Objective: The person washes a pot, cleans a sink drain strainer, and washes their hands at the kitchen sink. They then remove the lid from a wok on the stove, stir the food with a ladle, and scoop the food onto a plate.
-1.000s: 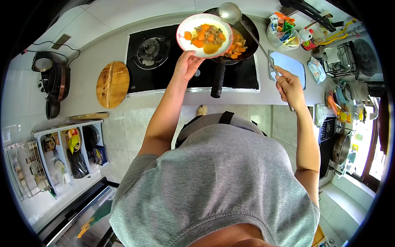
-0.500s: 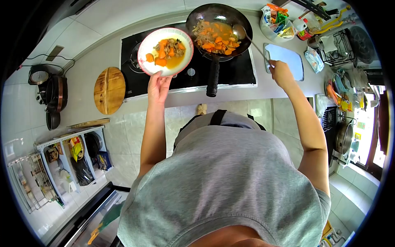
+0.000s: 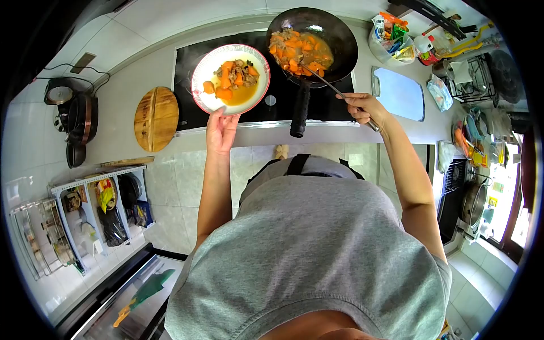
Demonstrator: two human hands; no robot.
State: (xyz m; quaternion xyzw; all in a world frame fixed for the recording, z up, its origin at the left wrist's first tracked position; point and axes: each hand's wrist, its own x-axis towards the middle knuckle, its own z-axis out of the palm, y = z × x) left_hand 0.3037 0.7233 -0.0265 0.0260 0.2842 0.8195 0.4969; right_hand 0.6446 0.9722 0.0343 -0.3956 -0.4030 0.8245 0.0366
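My left hand grips the near rim of a white dish with a red edge, thumb on top. It holds carrot chunks, meat pieces and brown broth, slightly above the stove's left side. My right hand is wrapped around the metal handle of a ladle. The ladle's head is hidden among the carrots and meat in a black wok. Steam rises from the wok, whose dark handle points towards me.
Under the wok lies a black glass cooktop. A round wooden board is on the counter at left, a light blue cutting board at right. Behind that stands a clear tub of packets. A dish rack is at far right.
My right hand has moved left and slightly down, taking the ladle's head from the wok's right side into the food at its near left. My left hand still holds the dish.
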